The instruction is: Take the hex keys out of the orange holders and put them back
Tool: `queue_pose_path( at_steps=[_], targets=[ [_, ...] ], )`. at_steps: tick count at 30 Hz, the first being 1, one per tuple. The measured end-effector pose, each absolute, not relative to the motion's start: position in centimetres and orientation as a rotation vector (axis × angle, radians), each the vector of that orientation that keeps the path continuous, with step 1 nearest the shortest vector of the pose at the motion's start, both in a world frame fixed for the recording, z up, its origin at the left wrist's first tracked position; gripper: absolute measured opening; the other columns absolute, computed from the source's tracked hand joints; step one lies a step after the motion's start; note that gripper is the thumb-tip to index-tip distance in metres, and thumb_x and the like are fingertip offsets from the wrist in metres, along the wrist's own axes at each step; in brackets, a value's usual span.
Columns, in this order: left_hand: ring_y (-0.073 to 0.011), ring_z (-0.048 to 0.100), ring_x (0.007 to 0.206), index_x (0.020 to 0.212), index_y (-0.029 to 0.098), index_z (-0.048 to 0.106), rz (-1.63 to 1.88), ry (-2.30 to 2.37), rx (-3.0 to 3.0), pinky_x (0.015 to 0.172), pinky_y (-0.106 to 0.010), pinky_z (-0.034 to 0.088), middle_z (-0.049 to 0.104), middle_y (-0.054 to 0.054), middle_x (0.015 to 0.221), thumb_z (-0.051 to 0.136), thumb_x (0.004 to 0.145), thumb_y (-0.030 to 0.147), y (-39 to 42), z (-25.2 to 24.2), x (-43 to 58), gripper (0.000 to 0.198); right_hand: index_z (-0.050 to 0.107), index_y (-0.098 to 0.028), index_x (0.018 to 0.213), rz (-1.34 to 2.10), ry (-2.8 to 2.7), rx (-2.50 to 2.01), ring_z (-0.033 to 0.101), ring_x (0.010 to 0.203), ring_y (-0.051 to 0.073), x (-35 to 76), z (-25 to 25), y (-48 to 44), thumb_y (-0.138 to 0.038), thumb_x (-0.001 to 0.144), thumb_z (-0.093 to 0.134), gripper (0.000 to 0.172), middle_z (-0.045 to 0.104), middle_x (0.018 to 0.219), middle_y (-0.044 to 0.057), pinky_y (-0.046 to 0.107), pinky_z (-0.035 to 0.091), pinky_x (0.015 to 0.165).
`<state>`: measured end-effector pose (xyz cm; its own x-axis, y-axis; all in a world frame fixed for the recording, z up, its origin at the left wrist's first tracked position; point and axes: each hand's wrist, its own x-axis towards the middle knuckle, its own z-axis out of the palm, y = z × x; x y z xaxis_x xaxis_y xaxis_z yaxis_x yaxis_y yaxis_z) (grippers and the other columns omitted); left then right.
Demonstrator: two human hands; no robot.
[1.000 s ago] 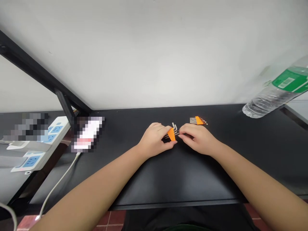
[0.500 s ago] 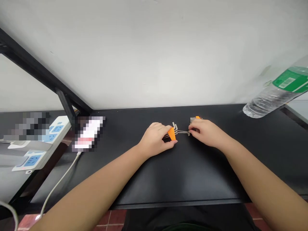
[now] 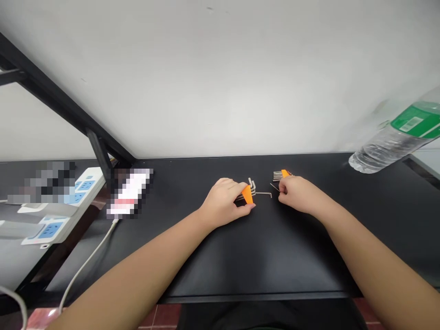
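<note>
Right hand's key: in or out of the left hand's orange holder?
Out: the thin key juts from the right hand, its visible tip apart from the orange holder in the left hand.

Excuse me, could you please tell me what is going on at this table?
A person's left hand grips an orange holder with bent metal keys in it, one key jutting out further. The right hand pinches a thin rod, apart from that holder. Another orange holder with keys lies on the table, just beyond the right hand.
</note>
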<state>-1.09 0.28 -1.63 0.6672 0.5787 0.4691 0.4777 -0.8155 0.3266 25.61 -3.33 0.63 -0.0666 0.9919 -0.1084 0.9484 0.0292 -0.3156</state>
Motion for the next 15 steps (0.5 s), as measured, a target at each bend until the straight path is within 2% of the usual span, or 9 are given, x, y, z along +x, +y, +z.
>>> queue_pose_path(
  at_steps=[3,8,15],
  targets=[
    [-0.0192,0.061,0.074,0.109,0.022,0.063,0.844,0.883,2.691,0.088,-0.039,0.05,0.066,0.001,0.075,0.075,0.084,0.044,0.3,-1.6,-1.0,0.036,0.049,-0.023,0.061,0.451,-2.159,-1.971,0.054,0.055,0.016,26.0,0.7,-3.4,-0.013,0.071,0.063,0.02,0.061,0.063,0.001,0.028,0.036,0.047],
    [-0.0173,0.06,0.072,0.102,0.022,0.064,0.911,0.938,2.655,0.086,-0.037,0.05,0.064,0.002,0.074,0.075,0.084,0.042,0.3,-1.5,-0.9,0.029,0.054,-0.023,0.079,0.565,-2.274,-1.5,0.056,0.062,0.014,25.4,1.2,-4.0,-0.013,0.084,0.056,0.012,0.061,0.07,-0.002,0.027,0.044,0.06],
    [-0.0162,0.059,0.069,0.099,0.021,0.064,1.015,0.924,2.655,0.083,-0.035,0.05,0.064,0.002,0.074,0.076,0.083,0.041,0.3,-1.5,-0.9,0.028,0.069,-0.022,0.105,0.506,-2.275,-1.21,0.067,0.084,0.019,24.2,1.5,-5.0,-0.013,0.098,0.05,0.022,0.071,0.091,0.006,0.033,0.053,0.075]
  ],
)
